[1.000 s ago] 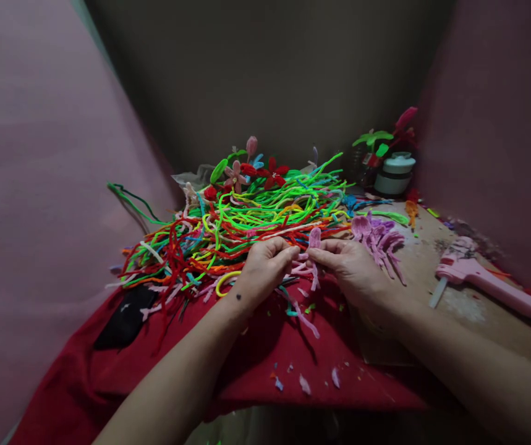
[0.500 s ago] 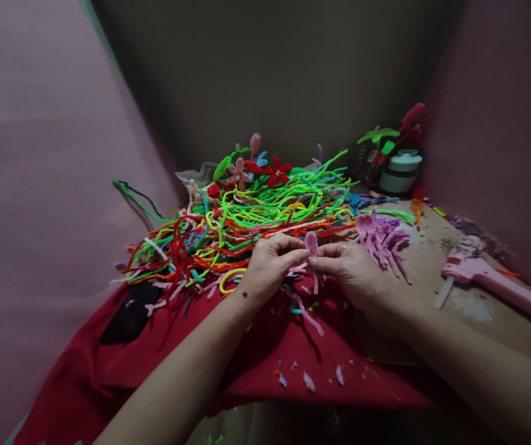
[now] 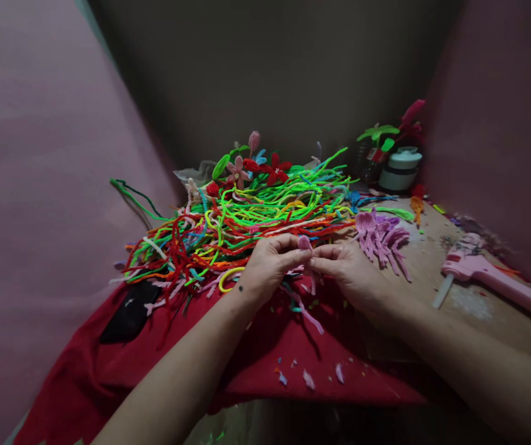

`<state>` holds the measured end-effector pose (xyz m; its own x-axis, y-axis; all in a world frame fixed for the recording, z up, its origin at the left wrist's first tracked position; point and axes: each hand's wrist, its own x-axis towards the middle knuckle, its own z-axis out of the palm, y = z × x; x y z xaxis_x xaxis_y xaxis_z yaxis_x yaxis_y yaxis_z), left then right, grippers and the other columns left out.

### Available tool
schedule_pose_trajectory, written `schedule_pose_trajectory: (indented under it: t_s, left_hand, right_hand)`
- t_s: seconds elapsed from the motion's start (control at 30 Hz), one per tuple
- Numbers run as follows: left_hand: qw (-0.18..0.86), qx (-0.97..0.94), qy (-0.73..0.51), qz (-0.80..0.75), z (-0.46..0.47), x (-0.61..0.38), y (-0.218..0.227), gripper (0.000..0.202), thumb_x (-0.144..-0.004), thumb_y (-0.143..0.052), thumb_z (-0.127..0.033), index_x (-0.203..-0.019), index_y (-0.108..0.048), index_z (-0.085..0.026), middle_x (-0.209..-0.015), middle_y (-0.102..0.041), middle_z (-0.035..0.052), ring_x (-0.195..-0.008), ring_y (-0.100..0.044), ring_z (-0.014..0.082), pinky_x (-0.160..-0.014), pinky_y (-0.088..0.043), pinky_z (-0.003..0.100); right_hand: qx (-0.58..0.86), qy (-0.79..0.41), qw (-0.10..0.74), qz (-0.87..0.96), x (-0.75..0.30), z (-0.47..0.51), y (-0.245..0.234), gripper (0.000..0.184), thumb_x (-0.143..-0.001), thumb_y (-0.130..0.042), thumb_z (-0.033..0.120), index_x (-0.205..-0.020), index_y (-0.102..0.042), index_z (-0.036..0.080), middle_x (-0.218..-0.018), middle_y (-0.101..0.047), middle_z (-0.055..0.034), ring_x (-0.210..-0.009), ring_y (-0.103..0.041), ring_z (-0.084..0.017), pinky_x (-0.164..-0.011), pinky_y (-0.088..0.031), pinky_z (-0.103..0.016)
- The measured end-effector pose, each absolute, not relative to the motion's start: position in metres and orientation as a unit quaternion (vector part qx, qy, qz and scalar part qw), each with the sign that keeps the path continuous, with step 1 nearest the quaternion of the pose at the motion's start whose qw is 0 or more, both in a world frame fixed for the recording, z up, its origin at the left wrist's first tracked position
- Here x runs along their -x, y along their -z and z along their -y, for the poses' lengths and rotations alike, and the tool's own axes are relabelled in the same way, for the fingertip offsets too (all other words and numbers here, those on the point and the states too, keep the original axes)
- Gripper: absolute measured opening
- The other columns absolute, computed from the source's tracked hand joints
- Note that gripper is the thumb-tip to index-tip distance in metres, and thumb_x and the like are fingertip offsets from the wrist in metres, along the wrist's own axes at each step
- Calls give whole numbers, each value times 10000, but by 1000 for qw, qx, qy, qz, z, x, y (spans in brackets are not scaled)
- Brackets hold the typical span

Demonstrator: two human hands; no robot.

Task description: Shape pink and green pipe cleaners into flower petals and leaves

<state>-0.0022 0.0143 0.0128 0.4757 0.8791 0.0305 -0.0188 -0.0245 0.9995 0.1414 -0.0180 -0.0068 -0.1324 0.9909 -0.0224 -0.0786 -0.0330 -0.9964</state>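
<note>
A pink pipe-cleaner petal point(image 3: 305, 243) is pinched between both hands, its rounded loop upward and a thin stem hanging below. My left hand point(image 3: 272, 262) grips it from the left with thumb and forefinger. From the right, the fingertips of my right hand point(image 3: 346, 264) close on its lower part, so the exact contact is partly covered. Just beyond my right hand lies a cluster of similar pink petals point(image 3: 379, 241) with stems. A loose pink strip point(image 3: 309, 316) rests on the red cloth point(image 3: 265, 364) under the hands.
Behind the hands spreads a big heap of coloured pipe cleaners point(image 3: 265, 210), with finished fuzzy flowers point(image 3: 277, 170) at its back. A pink glue gun point(image 3: 492, 277) lies at right on a board. A lidded jar point(image 3: 401, 170) stands behind it. At left is a black flat object point(image 3: 128, 312).
The petal has shifted slightly left and its loop now tips toward my left hand's fingers. Both hands stay pinched close together.
</note>
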Motion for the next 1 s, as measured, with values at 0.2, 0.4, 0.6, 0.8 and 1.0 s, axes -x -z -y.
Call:
schedule_pose_trajectory:
  t_s: [0.2,0.4,0.6,0.8,1.0]
  left_hand:
    - [608,-588,-382,-372,-16,1,-11,251,-666,-663,-349,-638,-579,-114,-555,-512,-24,-497,-423,57,-506,-323,197]
    - [590,-592,-386,-391,-13,0,-15,238,-631,-696,-331,-617,-612,-109,-544,-549,-19,-493,-446,59,-505,-340,196]
    - [570,-586,-408,-407,-10,-3,-15,151,-618,-700,-231,-684,-647,-106,-597,-588,-15,-543,-492,67,-553,-384,194]
    - [556,-593,-427,-397,-10,-4,-15,121,-602,-665,-146,-707,-617,-110,-664,-611,0,-608,-532,87,-598,-412,203]
    - [549,-603,-420,-399,-12,-4,-13,119,-614,-594,-101,-731,-587,-119,-661,-594,-13,-594,-517,79,-596,-408,208]
  right_hand:
    - [462,-539,485,511,-143,16,10,227,-694,-603,345,-608,-576,137,-507,-499,29,-457,-394,-76,-475,-267,-239]
    - [456,-531,481,528,-143,15,10,218,-710,-582,318,-592,-561,137,-502,-481,30,-473,-406,-82,-499,-285,-246]
    - [479,-509,476,533,-143,17,11,236,-706,-580,336,-583,-565,134,-511,-457,37,-465,-367,-71,-468,-264,-233]
    - [488,-465,492,551,-143,18,9,243,-700,-598,321,-554,-567,129,-499,-452,36,-473,-361,-69,-464,-273,-227]
    - [494,-490,482,532,-142,18,9,219,-688,-604,327,-584,-572,137,-489,-468,40,-435,-371,-67,-435,-268,-223]
